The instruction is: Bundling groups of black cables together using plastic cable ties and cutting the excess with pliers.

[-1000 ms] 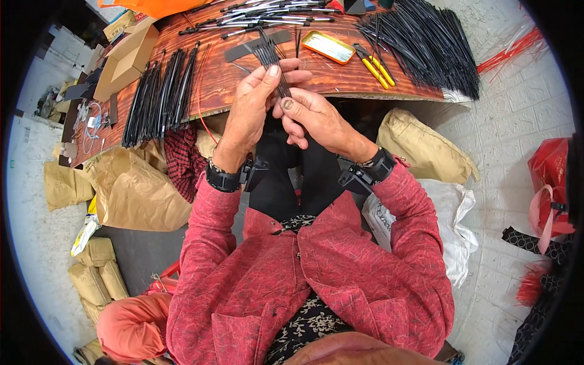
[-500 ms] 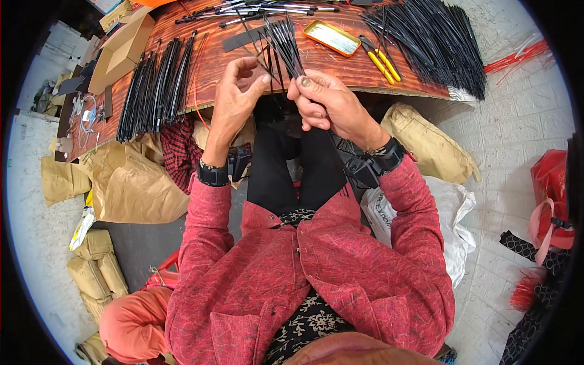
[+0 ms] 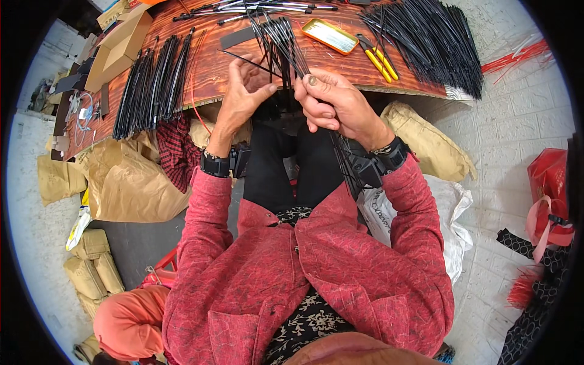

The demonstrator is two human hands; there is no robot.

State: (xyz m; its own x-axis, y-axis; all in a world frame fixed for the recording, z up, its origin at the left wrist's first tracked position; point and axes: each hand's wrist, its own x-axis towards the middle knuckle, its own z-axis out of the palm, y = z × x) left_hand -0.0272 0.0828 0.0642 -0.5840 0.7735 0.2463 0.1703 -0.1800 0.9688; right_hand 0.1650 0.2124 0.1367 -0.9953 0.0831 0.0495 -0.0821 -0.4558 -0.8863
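A fanned bundle of thin black rods [image 3: 281,42] is in my right hand [image 3: 337,103], closed around it with the thumb on top. The rods' upper ends spread above the table edge, and their lower ends hang past my wrist toward my lap. My left hand [image 3: 242,100] is just left of the bundle, thumb and fingers apart. One rod slants out leftward from the bundle across the left fingertips; no grip on it shows. Beyond the hands, the brown wood-grain table [image 3: 210,58] holds a flat dark strip [image 3: 237,38] and a yellow-rimmed tin [image 3: 330,36].
Yellow-handled pliers [image 3: 382,64] lie beside a large pile of black rods [image 3: 426,42] on the right. More rod bundles [image 3: 155,85] and an open cardboard box [image 3: 118,48] occupy the left. Paper sacks [image 3: 131,182] stand below the table, and a white sack [image 3: 447,219] is by my right arm.
The bundle's upper ends have fanned wider, and one rod now slants out to the left. My left fingers have spread a little; the right hand keeps its hold.
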